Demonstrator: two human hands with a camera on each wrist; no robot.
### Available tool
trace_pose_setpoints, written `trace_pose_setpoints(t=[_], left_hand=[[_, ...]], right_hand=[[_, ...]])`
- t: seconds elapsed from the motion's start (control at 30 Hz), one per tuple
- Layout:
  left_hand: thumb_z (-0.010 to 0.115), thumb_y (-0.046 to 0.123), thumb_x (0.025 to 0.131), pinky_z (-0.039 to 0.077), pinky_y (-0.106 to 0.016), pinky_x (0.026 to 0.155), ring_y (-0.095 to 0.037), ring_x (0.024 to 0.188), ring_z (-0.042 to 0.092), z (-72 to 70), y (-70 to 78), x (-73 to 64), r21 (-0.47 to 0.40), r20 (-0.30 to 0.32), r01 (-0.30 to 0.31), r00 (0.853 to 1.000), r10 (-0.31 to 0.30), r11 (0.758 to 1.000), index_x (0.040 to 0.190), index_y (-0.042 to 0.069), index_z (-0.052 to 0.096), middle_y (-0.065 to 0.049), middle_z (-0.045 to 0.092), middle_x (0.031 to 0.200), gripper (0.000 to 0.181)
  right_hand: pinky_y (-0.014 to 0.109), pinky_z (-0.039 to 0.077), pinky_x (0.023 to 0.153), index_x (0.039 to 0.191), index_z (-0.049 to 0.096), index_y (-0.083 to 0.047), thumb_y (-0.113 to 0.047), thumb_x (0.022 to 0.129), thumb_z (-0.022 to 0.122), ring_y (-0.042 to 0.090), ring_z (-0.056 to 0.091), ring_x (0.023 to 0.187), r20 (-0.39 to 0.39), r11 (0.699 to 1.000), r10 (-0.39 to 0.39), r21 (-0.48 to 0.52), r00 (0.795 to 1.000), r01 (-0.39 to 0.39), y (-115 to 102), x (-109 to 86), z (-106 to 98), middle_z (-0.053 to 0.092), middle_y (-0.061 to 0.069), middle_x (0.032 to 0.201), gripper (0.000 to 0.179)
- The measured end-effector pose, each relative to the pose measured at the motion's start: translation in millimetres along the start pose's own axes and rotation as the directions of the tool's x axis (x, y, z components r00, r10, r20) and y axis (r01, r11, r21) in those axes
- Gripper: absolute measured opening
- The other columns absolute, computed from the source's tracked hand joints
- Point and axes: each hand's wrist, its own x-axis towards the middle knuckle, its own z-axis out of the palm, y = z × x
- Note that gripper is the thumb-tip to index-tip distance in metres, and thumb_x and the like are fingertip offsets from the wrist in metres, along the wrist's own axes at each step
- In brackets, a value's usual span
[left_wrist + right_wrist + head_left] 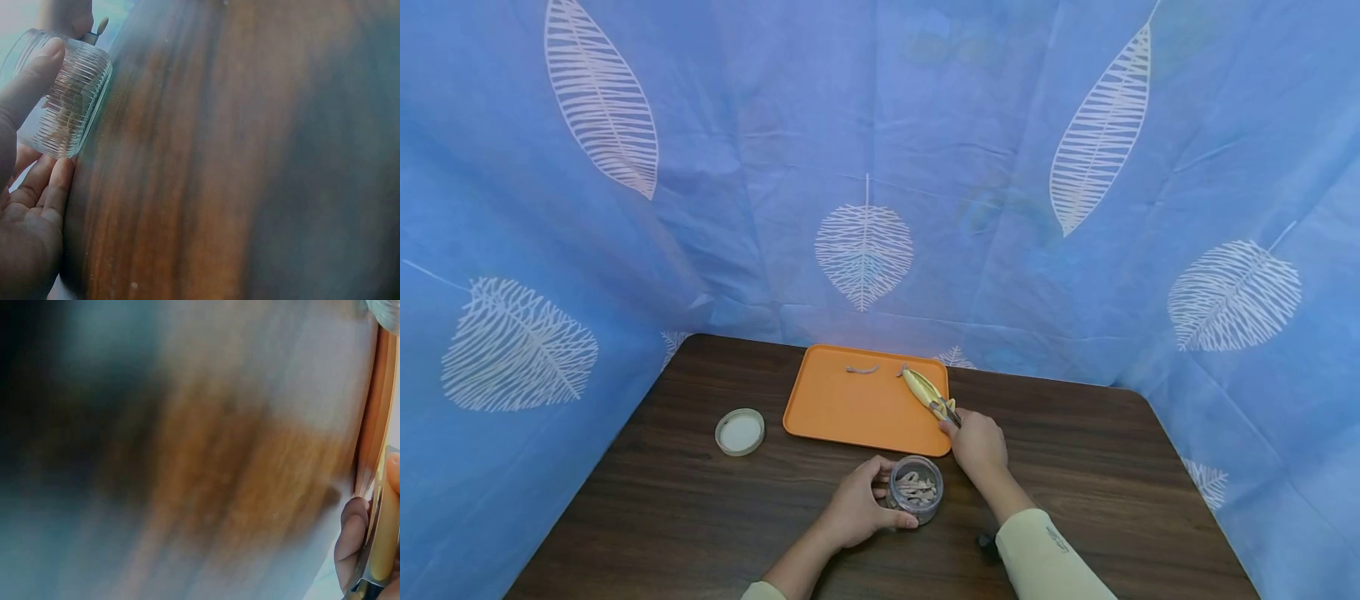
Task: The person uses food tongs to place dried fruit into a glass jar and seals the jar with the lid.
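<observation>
My left hand [857, 504] curls round a clear ribbed jar [75, 94], thumb on the near side and fingers on the far side. Pale, dried-looking strips [917, 487] lie inside the open jar, which stands upright on the table. My right hand [979, 446] grips a pair of yellow-tipped tongs [922, 389] by their metal handles. The tongs reach over the right part of an orange tray [857, 408], and a small greyish strip [902, 370] shows at their tips. Another thin strip [862, 369] lies near the tray's far edge.
A round lid [740, 432] with a pale inside lies on the dark wooden table [647, 500], left of the tray. By the right sleeve sits a small black object [988, 546], partly hidden. Blue leaf-patterned cloth [760, 208] hangs behind and along both sides of the table.
</observation>
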Motion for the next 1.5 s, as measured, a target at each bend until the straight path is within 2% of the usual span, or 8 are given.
trace_pose_setpoints(t=[0.2,0.43,0.53,0.7,0.97,1.2,1.43,1.5], left_hand=[[0.104,0.025,0.072,0.062,-0.032,0.095,-0.018,0.112,0.069,0.1,0.3,-0.9,0.010,-0.002,0.001,1.000,-0.001,1.000,0.131,0.016,0.068,-0.004,0.072,0.127,0.070],[0.104,0.025,0.072,0.063,-0.032,0.095,-0.018,0.112,0.070,0.3,-0.9,-0.3,0.023,-0.005,-0.008,1.000,0.008,1.000,0.132,0.016,0.067,-0.004,0.072,0.128,0.071],[0.104,0.026,0.072,0.063,-0.033,0.096,-0.019,0.113,0.070,0.4,-0.3,-0.7,0.031,-0.006,-0.008,1.000,0.008,1.000,0.133,0.015,0.067,-0.005,0.072,0.129,0.072],[0.104,0.026,0.072,0.064,-0.035,0.096,-0.019,0.112,0.071,0.7,0.9,-0.5,0.035,-0.009,-0.007,1.000,0.007,0.999,0.133,0.015,0.067,-0.005,0.072,0.129,0.072],[0.104,0.027,0.072,0.064,-0.038,0.097,-0.020,0.113,0.071,2.1,-1.6,-0.6,0.039,-0.012,-0.013,1.000,0.013,0.999,0.133,0.015,0.067,-0.006,0.071,0.129,0.072],[0.104,0.026,0.072,0.064,-0.038,0.096,-0.021,0.112,0.071,1.1,-0.9,-1.7,0.029,-0.015,-0.008,1.000,0.009,1.000,0.132,0.015,0.067,-0.006,0.071,0.127,0.071],[0.104,0.027,0.072,0.063,-0.036,0.094,-0.020,0.111,0.070,1.3,-1.8,-0.8,0.029,-0.007,-0.015,1.000,0.015,0.999,0.132,0.015,0.068,-0.005,0.071,0.126,0.071],[0.104,0.027,0.072,0.063,-0.035,0.094,-0.019,0.111,0.070,2.0,-2.4,-0.6,0.032,-0.006,-0.016,1.000,0.016,0.999,0.132,0.014,0.068,-0.005,0.071,0.126,0.071]], right_hand=[[0.059,0.062,0.091,0.143,0.069,-0.003,-0.040,0.105,0.072,0.044,0.075,0.111,0.021,1.000,0.009,0.019,1.000,-0.009,4.6,-6.6,-0.5,0.077,0.021,0.130,0.054],[0.056,0.062,0.086,0.142,0.070,-0.001,-0.037,0.105,0.072,0.043,0.076,0.110,0.007,0.999,-0.017,0.031,1.000,0.017,6.6,-15.3,-4.9,0.078,0.021,0.129,0.051],[0.060,0.061,0.094,0.140,0.071,-0.001,-0.035,0.105,0.072,0.044,0.074,0.116,-0.014,0.999,-0.029,0.032,0.999,0.030,7.2,-21.1,-7.5,0.077,0.021,0.131,0.049],[0.061,0.060,0.098,0.140,0.071,0.000,-0.034,0.104,0.073,0.044,0.074,0.119,-0.038,0.999,-0.038,0.033,0.999,0.039,9.2,-31.2,-12.7,0.076,0.021,0.133,0.049],[0.060,0.062,0.092,0.139,0.071,0.001,-0.033,0.103,0.075,0.044,0.075,0.116,-0.059,0.997,-0.057,0.039,0.997,0.059,13.7,-52.6,-18.9,0.076,0.024,0.132,0.050],[0.049,0.059,0.073,0.135,0.075,-0.003,-0.032,0.101,0.079,0.032,0.078,0.098,-0.097,0.995,-0.058,0.070,0.994,0.065,14.4,-66.4,-23.2,0.080,0.018,0.124,0.045],[0.053,0.060,0.077,0.133,0.075,-0.002,-0.028,0.100,0.079,0.036,0.078,0.102,-0.113,0.994,-0.063,0.086,0.992,0.073,16.9,-79.8,-31.5,0.079,0.020,0.124,0.043],[0.050,0.059,0.073,0.133,0.075,-0.001,-0.029,0.100,0.080,0.034,0.078,0.096,-0.118,0.994,-0.065,0.085,0.991,0.075,18.4,-84.8,-32.1,0.080,0.020,0.122,0.043]])
